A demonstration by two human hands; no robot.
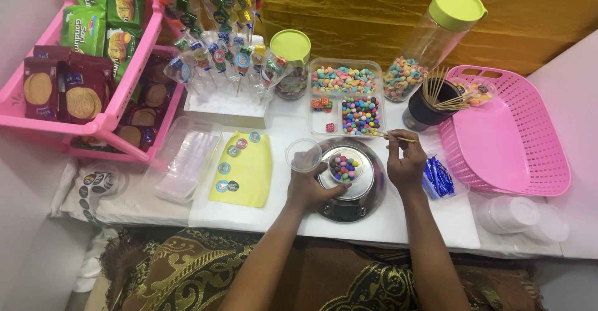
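Left hand (309,186) curled around a small clear plastic cup (303,155), fingers gripping its lower wall, thumb stretched toward the pan of the round silver kitchen scale (349,183). Right hand (406,164) pinches a thin wooden skewer (386,136) between fingertips, skewer lying roughly level, tip pointing left over the candy tray. On the scale pan sits a small clear cup of mixed coloured candy balls (344,167), between both hands. Just behind the scale: clear divided plastic tray (346,96) with pastel ring sweets and coloured balls. Right of it a dark cup of wooden skewers (430,105), a tall clear jar with lime lid (436,43), and a pink plastic basket (511,136). Blue foil twist ties (439,177) just beside the right hand. Left of the cup: yellow sheet with round stickers (244,167), pink rack of biscuit packs (93,68).
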